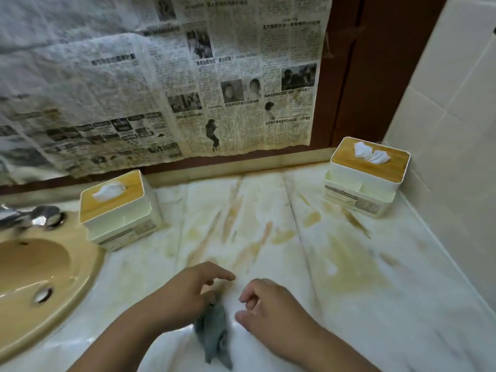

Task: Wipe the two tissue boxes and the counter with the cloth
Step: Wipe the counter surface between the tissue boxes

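Two white tissue boxes with wooden lids stand on the stained marble counter (268, 216). One tissue box (119, 210) is at the left beside the sink, the other tissue box (367, 175) in the far right corner. A grey-blue cloth (214, 334) hangs crumpled near the front edge, between my wrists. My left hand (185, 291) pinches the cloth's top end, its index finger stretched forward. My right hand (268, 304) hovers just to the right with loosely curled fingers and holds nothing.
A tan sink (40, 267) with a chrome tap (35, 216) fills the left side. Newspaper (161, 84) covers the back wall above a brown frame. A tiled wall (456, 130) bounds the counter on the right. Yellow-brown streaks mark the counter's middle and right.
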